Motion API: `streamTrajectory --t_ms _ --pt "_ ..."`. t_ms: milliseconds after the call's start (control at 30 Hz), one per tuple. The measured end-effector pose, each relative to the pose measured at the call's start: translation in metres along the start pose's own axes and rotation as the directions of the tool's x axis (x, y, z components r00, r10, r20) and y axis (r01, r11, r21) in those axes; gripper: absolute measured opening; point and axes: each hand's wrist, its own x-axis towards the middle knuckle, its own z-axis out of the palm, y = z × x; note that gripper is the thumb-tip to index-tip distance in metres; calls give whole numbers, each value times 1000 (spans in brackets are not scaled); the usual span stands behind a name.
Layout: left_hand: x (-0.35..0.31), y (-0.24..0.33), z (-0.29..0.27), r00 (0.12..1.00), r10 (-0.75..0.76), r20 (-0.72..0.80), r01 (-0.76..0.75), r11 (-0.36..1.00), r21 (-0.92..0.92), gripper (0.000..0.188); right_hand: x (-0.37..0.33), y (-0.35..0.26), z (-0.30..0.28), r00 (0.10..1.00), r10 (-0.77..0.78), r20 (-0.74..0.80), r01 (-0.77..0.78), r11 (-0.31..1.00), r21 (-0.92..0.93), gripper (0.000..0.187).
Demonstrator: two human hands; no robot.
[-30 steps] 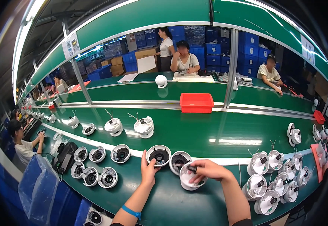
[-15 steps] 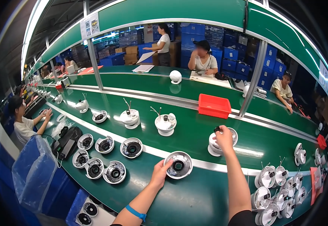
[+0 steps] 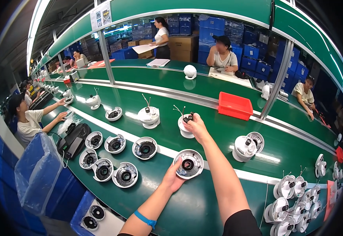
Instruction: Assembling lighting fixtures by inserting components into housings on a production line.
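My left hand (image 3: 172,179) holds a round white housing shell (image 3: 198,167) with a black ring inside, tilted so that its hollow side shows. My right hand (image 3: 196,128) reaches over the belt, fingers closed at the black top part of a white dome-camera body (image 3: 185,131) with thin wires standing up. This body rests on the green belt. To its left stands a similar camera body (image 3: 148,117). Right of my right forearm is another camera body (image 3: 242,149), with an open round shell (image 3: 257,141) against it.
Several shells (image 3: 125,174) lie on the bench at left, near a black bag (image 3: 77,138). Many camera bodies (image 3: 284,187) crowd the right side. A red tray (image 3: 235,105) sits across the belt. A co-worker (image 3: 32,120) reaches onto the belt at left.
My right hand has moved left, from the right-hand camera body to the one beside it. The left hand still holds the shell. The co-worker at left has stretched an arm toward the belt.
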Motion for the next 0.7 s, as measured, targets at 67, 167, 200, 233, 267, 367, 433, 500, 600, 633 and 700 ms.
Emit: streamTrajectory --t_ms 67,167,200,233,267,367,433,500,600,633,700 --pt "-6 4 11 999 -13 36 16 996 -84 60 -12 4 -11 994 -100 -44 94 990 -109 35" --pt "-11 5 12 999 -9 31 14 985 -173 75 -68 -28 -25 956 -248 -157 153 877 -455 19" --pt "-11 0 8 1000 27 13 -25 987 -161 75 -92 -36 -32 966 -225 -131 141 876 -461 19" --pt "-10 -1 5 999 43 1 -42 984 -174 72 -114 -48 -39 973 -199 -116 121 870 -478 20" --pt "-10 -5 10 999 31 -14 -33 975 -220 67 -143 -69 -46 984 -144 -105 74 866 -494 24" --pt "-19 -12 20 998 61 -2 -60 968 -245 57 -204 -111 -67 998 28 -59 -58 791 -609 25" --pt "-17 -23 19 998 19 56 -1 953 -304 58 -231 -131 -84 987 155 -49 -147 721 -677 26" --pt "-17 -31 30 996 -11 84 36 951 -307 60 -253 -138 -100 983 182 -32 -154 713 -684 27" --pt "-29 -45 50 994 -79 78 97 962 -255 68 -283 -143 -108 979 202 -22 -153 658 -737 32" --pt "-32 -50 54 993 -95 68 107 969 -222 70 -288 -138 -107 980 192 -47 -171 704 -689 44" --pt "-31 -60 56 996 -93 0 91 979 -183 67 -300 -146 -87 984 123 -127 -174 539 -824 54"
